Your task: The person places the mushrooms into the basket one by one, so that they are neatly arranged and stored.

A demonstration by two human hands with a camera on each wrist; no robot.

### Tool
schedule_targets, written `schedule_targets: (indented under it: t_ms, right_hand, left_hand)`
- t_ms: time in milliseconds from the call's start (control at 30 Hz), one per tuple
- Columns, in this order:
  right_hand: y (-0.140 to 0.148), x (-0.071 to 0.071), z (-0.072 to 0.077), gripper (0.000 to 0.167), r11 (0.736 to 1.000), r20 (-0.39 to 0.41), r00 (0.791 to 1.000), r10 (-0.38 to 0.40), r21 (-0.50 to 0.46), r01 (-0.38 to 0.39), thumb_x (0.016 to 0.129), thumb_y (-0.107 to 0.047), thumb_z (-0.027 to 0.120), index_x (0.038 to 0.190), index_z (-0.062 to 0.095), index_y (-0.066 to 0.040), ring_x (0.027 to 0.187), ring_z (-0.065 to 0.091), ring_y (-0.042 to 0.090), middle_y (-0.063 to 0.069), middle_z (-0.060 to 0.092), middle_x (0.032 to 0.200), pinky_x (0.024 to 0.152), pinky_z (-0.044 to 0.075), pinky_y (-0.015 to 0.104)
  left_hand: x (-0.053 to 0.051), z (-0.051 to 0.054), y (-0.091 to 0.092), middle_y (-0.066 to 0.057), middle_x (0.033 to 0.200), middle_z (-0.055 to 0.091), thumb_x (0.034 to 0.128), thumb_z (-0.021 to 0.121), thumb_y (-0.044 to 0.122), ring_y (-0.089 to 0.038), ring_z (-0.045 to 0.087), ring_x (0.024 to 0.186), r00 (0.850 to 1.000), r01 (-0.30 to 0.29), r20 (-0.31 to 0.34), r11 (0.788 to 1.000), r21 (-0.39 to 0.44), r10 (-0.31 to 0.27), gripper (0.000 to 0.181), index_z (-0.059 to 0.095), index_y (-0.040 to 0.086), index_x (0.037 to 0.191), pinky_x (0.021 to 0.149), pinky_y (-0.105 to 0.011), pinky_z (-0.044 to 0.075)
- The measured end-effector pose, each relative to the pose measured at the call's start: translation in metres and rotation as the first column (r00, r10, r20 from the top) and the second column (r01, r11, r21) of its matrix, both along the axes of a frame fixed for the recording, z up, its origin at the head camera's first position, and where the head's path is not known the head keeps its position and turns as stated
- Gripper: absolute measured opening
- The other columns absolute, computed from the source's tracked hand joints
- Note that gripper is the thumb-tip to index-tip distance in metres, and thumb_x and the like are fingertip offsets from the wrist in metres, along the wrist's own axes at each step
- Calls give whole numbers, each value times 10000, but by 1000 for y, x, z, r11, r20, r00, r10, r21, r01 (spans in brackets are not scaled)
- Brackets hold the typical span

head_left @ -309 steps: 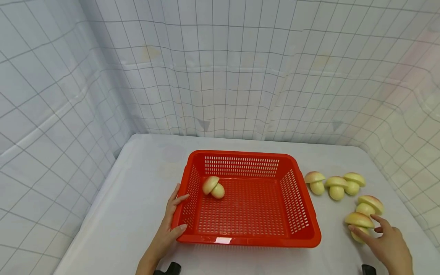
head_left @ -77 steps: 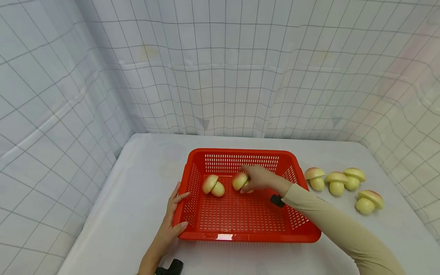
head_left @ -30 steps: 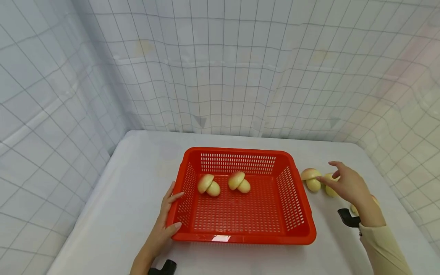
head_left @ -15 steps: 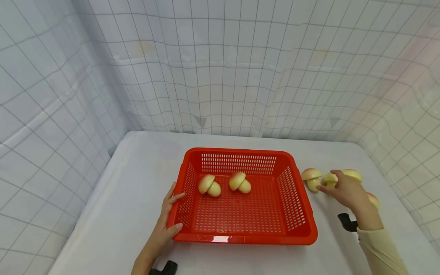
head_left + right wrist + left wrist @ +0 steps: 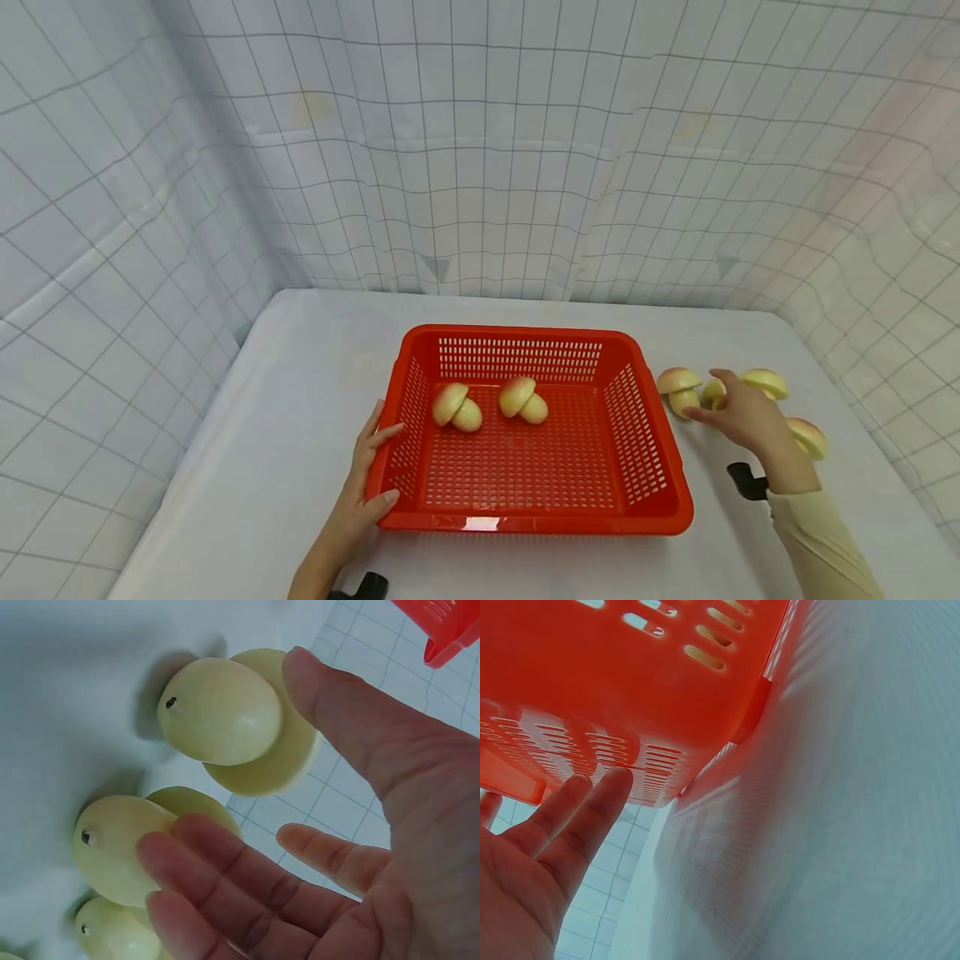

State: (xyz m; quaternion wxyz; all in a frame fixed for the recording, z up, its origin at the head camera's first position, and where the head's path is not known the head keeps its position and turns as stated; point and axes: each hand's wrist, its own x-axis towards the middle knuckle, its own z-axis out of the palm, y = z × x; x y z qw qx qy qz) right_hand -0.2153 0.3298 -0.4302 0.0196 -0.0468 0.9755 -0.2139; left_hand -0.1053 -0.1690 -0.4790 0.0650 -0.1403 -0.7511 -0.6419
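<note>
In the head view, my left hand (image 5: pixel 358 492) rests at the left side of the red plastic basket (image 5: pixel 525 523), its thumb and a finger over the rim. The left wrist view shows straight fingers (image 5: pixel 596 810) at the perforated outer wall. Inside the basket lie two pale yellow toy mushrooms, one left (image 5: pixel 456 408) and one near the middle (image 5: pixel 522 401). My right hand (image 5: pixel 750 417) reaches over the mushrooms on the table with fingers spread. Its thumb is beside the leftmost mushroom (image 5: pixel 681 392); a second mushroom (image 5: pixel 715 393) is partly hidden by it. Contact cannot be told.
Two more mushrooms, one farther back (image 5: pixel 765 382) and one near the right wrist (image 5: pixel 808 437), lie on the white table (image 5: pixel 247 442). White grid-patterned curtains (image 5: pixel 517 167) enclose the table's back and sides.
Earlier my right hand set a second mushroom into the basket, let go and went back to the right. Over the last second it lowered slightly toward the table mushrooms. My left hand stayed at the basket.
</note>
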Motion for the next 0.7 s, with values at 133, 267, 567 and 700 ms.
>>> schedule_targets:
  t_ms: [133, 267, 567, 700]
  right_hand:
    - [0, -1, -3, 877, 1000, 12, 1000, -3, -12, 3, 782, -441, 741, 1329, 352, 122, 740, 583, 295, 232, 616, 888, 605, 492, 438]
    - [0, -2, -5, 899, 1000, 24, 1000, -2, -22, 3, 776, -469, 739, 1336, 352, 117, 773, 581, 320, 257, 606, 926, 628, 493, 459]
    - [-2, -3, -13, 857, 999, 13, 1000, 10, -49, -9, 785, -442, 741, 1332, 373, 106, 820, 585, 333, 262, 613, 964, 669, 497, 470]
    - [-2, -2, -14, 854, 998, 4, 1000, 6, -63, -6, 785, -436, 745, 1332, 375, 106, 823, 586, 330, 259, 616, 970, 670, 499, 465]
  left_hand:
    - [0, 0, 0, 41, 1576, 10, 758, 586, 114, -277, 146, 1359, 1000, -4, -4, 1000, -5, 4, 700, 345, 101, 1415, 876, -460, 481]
    - [0, 0, 0, 32, 1577, 12, 756, 583, 115, -247, 162, 1356, 1000, -1, -12, 1000, -7, 0, 699, 344, 91, 1413, 874, -460, 483]
    - [0, 0, 0, 49, 1574, 17, 756, 587, 104, -225, 169, 1353, 1000, 10, -14, 1000, 6, -9, 703, 342, 95, 1415, 861, -451, 493]
    - [0, 1, 0, 36, 1575, 16, 758, 580, 102, -252, 165, 1351, 1000, 7, -9, 1000, 6, -7, 697, 345, 96, 1414, 860, -450, 494]
